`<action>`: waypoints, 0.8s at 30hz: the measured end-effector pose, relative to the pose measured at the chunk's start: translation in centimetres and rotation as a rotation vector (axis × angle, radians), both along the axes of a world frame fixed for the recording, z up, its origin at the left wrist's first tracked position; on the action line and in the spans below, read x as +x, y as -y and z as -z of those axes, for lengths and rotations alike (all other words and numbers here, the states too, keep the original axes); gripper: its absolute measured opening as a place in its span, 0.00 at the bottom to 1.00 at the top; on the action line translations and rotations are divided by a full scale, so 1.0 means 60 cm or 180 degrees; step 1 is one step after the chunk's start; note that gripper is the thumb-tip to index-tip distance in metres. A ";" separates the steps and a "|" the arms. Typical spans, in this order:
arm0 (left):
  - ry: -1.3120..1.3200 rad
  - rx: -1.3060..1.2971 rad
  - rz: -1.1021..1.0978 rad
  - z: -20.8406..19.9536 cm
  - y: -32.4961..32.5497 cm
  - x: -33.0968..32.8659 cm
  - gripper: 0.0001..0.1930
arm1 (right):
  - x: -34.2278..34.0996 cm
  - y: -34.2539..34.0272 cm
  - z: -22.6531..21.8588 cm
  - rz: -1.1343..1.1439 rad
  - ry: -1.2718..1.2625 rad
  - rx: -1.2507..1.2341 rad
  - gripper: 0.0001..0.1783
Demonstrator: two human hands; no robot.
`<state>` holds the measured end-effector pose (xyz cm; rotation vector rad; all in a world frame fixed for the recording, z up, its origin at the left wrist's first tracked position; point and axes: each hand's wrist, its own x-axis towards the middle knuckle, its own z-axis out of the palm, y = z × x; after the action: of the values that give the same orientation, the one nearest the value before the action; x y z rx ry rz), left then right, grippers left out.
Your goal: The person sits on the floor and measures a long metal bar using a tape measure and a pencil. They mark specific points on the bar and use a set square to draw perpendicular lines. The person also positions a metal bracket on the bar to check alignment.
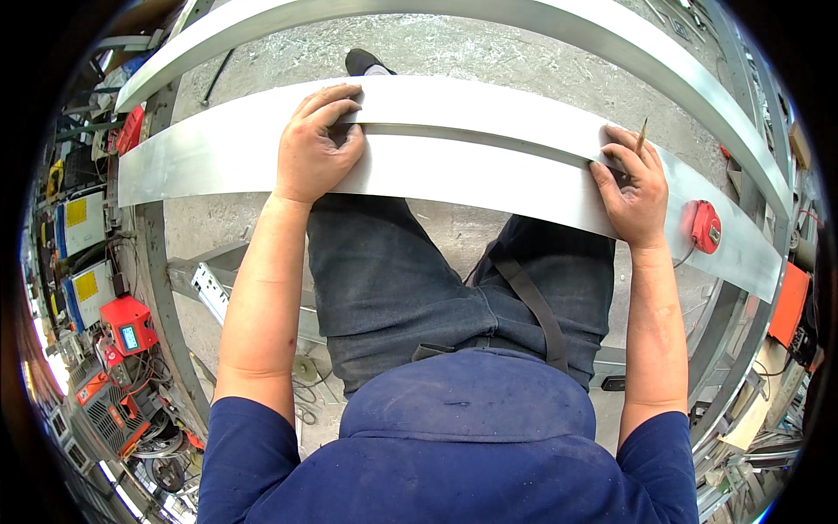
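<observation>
A long, wide silvery aluminium board (236, 144) lies crosswise in front of me, above my thighs. On it, between my hands, runs a lighter metal strip (480, 112) with a grey shaded near edge. My left hand (321, 147) is closed at the strip's left end, its curled fingers on the far side and thumb on the near side. At the right end, my right hand (633, 188) pinches the strip with thumb and fingers. A pencil (643, 135) sticks up from between the right hand's fingers. A red tape measure (706, 227) rests on the board, right of that hand.
Another long aluminium bar (419, 13) crosses the far side of the metal frame (155, 253). A red device with a small screen (129, 326) and a grey-orange machine (109, 409) stand at left among cables. An orange panel (788, 301) and metal lengths lie at right.
</observation>
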<state>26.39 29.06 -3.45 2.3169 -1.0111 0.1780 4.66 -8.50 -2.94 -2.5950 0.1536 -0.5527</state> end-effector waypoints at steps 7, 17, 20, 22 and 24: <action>0.0016 -0.0008 0.0000 -0.001 0.001 0.000 0.12 | 0.000 0.001 0.001 -0.0018 0.0022 -0.0030 0.12; 0.0042 -0.0009 0.0011 0.001 0.000 0.001 0.12 | 0.000 0.000 0.001 0.0010 -0.0004 -0.0011 0.11; 0.0057 0.0001 0.0009 0.000 0.000 0.000 0.12 | 0.000 -0.001 0.000 0.0010 -0.0027 0.0032 0.11; 0.0006 -0.0047 -0.0002 -0.002 0.003 0.000 0.12 | -0.001 0.000 0.000 0.0001 -0.0019 0.0035 0.11; -0.0114 -0.0137 -0.0032 -0.006 0.007 -0.002 0.11 | -0.001 0.000 0.001 -0.0017 0.0019 -0.0010 0.11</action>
<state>26.24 28.65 -3.06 2.2787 -0.9687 0.1601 4.60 -8.49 -2.98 -2.5957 0.1441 -0.5593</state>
